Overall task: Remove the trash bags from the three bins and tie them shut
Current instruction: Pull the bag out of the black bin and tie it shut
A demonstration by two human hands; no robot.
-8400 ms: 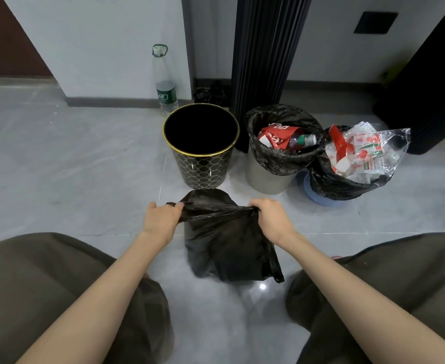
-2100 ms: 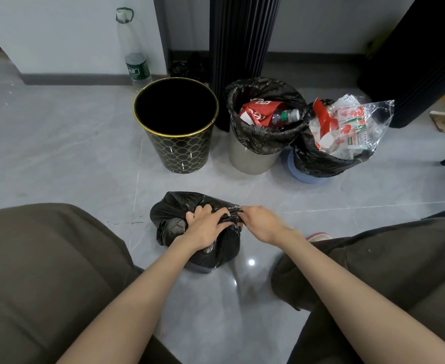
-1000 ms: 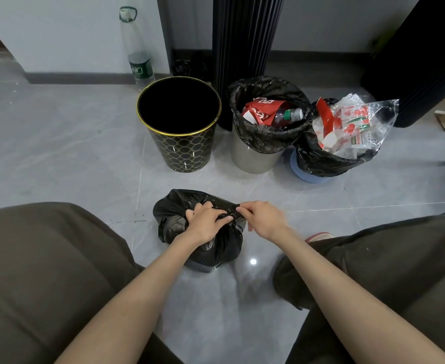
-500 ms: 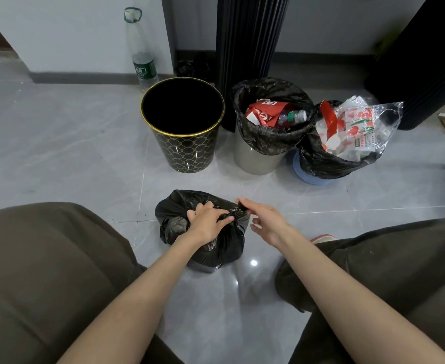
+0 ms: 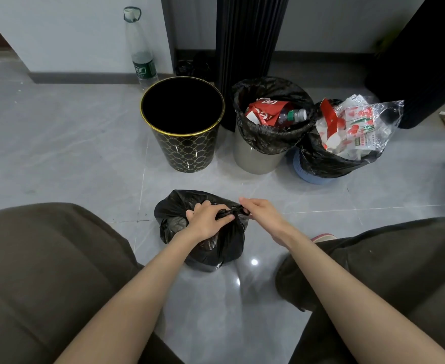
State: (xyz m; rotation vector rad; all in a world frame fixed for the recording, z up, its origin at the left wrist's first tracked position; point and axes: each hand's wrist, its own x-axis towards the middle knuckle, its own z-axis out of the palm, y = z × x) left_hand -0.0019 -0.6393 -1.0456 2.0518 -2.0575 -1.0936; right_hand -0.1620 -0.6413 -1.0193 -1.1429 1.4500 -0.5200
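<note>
One black bag [image 5: 216, 250], neck twisted

Before the gold-rimmed bin [image 5: 187, 151] it sits lumpy and glossy on the floor [image 5: 58, 132]. My left hand [image 5: 205, 219] grips its neck; my right hand [image 5: 260, 214] touches the end, though I cannot tell whether it pinches.

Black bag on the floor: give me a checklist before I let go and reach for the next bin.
1. black bag out of gold-rimmed bin, on floor: ok.
2. left hand grips its gathered neck: ok.
3. right hand holding that neck: cannot tell.
4. Knot finished: cannot tell, hands cover it.
5. second bag out of middle bin: not ok.
6. third bag out of right bin: not ok.
</note>
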